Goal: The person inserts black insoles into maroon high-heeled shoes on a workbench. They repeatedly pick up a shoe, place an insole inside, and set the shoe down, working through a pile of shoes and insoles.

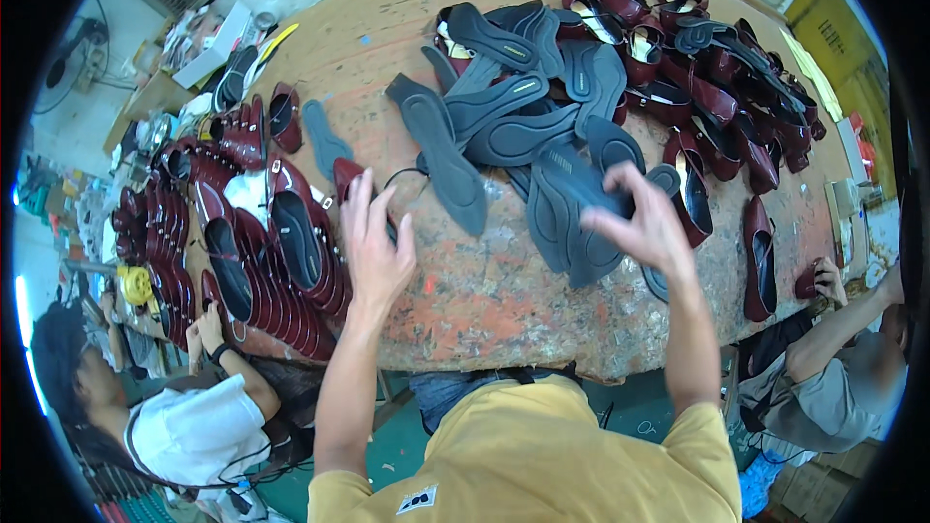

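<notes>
My left hand (378, 247) is over the table with its fingers stretched and apart. Partly hidden behind those fingers is a dark red pointed flat shoe (346, 172); whether they touch it I cannot tell. My right hand (647, 221) reaches over the near right side of a heap of grey insoles (513, 136), thumb and fingers apart. One grey insole (567, 174) lies just left of its fingertips, slightly blurred. A longer insole (441, 155) lies at the heap's left edge, between my hands.
Nested rows of dark red shoes (262, 271) stand at the left. A pile of loose red shoes (717, 107) covers the far right, with a single shoe (759, 261) nearer. Co-workers sit at both sides, one person's hand (828, 279) holding a red shoe.
</notes>
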`<state>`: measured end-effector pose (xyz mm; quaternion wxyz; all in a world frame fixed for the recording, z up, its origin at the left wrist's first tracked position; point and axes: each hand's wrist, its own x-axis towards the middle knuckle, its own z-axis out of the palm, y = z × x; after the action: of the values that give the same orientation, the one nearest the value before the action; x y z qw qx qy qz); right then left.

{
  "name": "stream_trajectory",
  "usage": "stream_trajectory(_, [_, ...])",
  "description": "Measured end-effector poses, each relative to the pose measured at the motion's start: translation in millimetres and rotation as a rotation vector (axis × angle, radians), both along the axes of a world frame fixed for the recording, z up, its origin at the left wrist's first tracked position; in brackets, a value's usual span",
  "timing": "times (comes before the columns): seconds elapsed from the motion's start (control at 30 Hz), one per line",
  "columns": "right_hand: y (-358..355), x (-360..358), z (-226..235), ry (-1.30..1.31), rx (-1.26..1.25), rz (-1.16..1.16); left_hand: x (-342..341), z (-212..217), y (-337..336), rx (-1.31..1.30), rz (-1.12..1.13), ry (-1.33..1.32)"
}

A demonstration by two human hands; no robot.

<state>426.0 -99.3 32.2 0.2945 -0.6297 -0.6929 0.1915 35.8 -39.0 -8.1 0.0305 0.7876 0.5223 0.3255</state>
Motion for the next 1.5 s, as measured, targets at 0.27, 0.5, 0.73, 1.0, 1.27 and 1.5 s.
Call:
stream_trajectory(0.27, [-117, -68, -112, 0.852, -0.227, -0.088, 96, -1, 276, 0.076, -0.288, 0.497])
stream_trajectory(0.5, [-106, -83, -116, 0.848, -0.324, -0.027, 139, 74, 303, -0.452, -0.258, 0.996])
stream_trajectory(0.73, [35, -41, -142, 1.317, -0.078, -0.219, 28, 162, 282, -0.808, -0.308, 0.126])
stream_trajectory(1.0, [24, -21, -81, 1.141, -0.223, -0.415, 14, 85, 36, -0.357, -0.147, -0.186])
stream_trajectory(1.27, [-36, -42, -97, 0.518, 0.123, -0.518, 102, -77, -153, -0.429, -0.232, -0.169])
stream_trajectory(1.5, [-126, -111, -92, 0.524, 0.016, -0.24, 0, -17, -132, -0.22, -0.228, 0.074])
